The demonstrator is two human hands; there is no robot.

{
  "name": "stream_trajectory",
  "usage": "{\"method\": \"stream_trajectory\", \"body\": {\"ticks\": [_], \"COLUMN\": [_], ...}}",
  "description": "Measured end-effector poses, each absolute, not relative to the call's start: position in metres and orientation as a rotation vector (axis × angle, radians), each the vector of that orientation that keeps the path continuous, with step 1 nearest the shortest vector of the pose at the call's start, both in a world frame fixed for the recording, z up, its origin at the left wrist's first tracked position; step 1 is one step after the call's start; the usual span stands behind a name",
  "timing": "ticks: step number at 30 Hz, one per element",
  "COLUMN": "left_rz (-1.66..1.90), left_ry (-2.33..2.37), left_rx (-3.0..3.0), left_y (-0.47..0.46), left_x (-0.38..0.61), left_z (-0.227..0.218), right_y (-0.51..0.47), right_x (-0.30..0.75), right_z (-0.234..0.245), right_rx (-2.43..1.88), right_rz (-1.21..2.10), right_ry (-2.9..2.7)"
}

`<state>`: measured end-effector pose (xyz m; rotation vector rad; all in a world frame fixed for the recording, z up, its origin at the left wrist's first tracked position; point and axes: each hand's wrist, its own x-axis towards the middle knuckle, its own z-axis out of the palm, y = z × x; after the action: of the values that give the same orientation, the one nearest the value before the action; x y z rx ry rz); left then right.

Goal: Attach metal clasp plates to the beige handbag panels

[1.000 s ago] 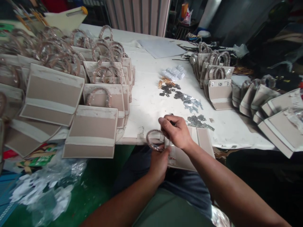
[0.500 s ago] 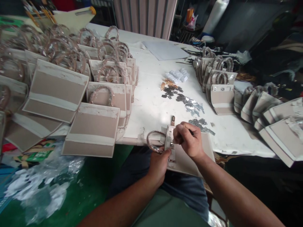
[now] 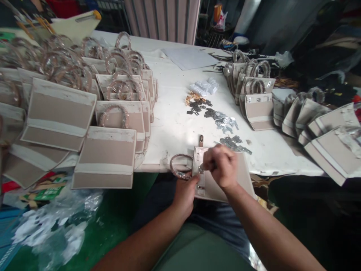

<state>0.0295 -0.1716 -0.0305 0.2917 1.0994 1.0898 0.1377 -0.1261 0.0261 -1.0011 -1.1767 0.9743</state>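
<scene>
A beige handbag panel [image 3: 243, 177] lies over my lap and the table's front edge, its pale strip with metal fittings running along the left side. My left hand [image 3: 183, 195] grips that side, thumb on top near the strip. A plastic-wrapped round handle [image 3: 171, 165] sticks out to the left, just above this hand. My right hand [image 3: 221, 165] is closed in a fist over the strip, by a small metal plate [image 3: 200, 170]. What its fingers hold is hidden and blurred. At the panel's top edge a short tab with a metal clasp [image 3: 201, 139] juts out.
Dark metal plates [image 3: 232, 143], silver prongs [image 3: 225, 123], gold fittings [image 3: 193, 97] and white packets [image 3: 204, 87] lie on the white table [image 3: 172, 124]. Handled bag panels crowd the left [image 3: 108, 158] and right [image 3: 259, 111]. Plastic scraps [image 3: 62, 226] lie below left.
My right fist has come down closer to the middle metal plate on the strip. My left hand keeps its grip on the panel. The whole view has shifted slightly.
</scene>
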Motion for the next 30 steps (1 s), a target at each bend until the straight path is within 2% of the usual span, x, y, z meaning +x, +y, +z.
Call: {"method": "stream_trajectory", "body": {"ticks": [4, 9, 13, 19, 22, 24, 27, 30], "left_rz": [1.061, 1.011, 0.98, 0.929, 1.164, 1.276, 1.088, 0.77], "left_ry": [1.11, 1.084, 1.081, 1.076, 1.426, 1.628, 1.469, 1.289], "left_rx": [0.306, 0.308, 0.296, 0.48, 0.862, 1.344, 2.161, 2.542], "left_y": [-0.174, -0.179, -0.182, -0.193, -0.202, -0.199, -0.177, -0.146], "left_x": [0.025, 0.018, 0.018, -0.011, -0.042, -0.055, -0.053, -0.038], "left_z": [-0.031, -0.035, -0.036, -0.033, -0.028, -0.023, -0.018, -0.02], "right_y": [-0.125, -0.126, -0.13, -0.13, -0.128, -0.126, -0.127, -0.131], "right_x": [0.146, 0.186, 0.19, 0.165, 0.163, 0.163, 0.162, 0.16], "right_z": [0.034, 0.046, 0.027, 0.003, -0.001, -0.002, -0.001, 0.002], "right_rx": [-1.124, -1.676, -1.981, -2.098, -2.091, -2.107, -2.112, -2.082], "right_rz": [0.977, 0.766, 0.523, 0.21, 0.159, 0.155, 0.169, 0.181], "right_ry": [-1.262, -1.497, -1.804, -1.914, -1.907, -1.895, -1.886, -1.885]}}
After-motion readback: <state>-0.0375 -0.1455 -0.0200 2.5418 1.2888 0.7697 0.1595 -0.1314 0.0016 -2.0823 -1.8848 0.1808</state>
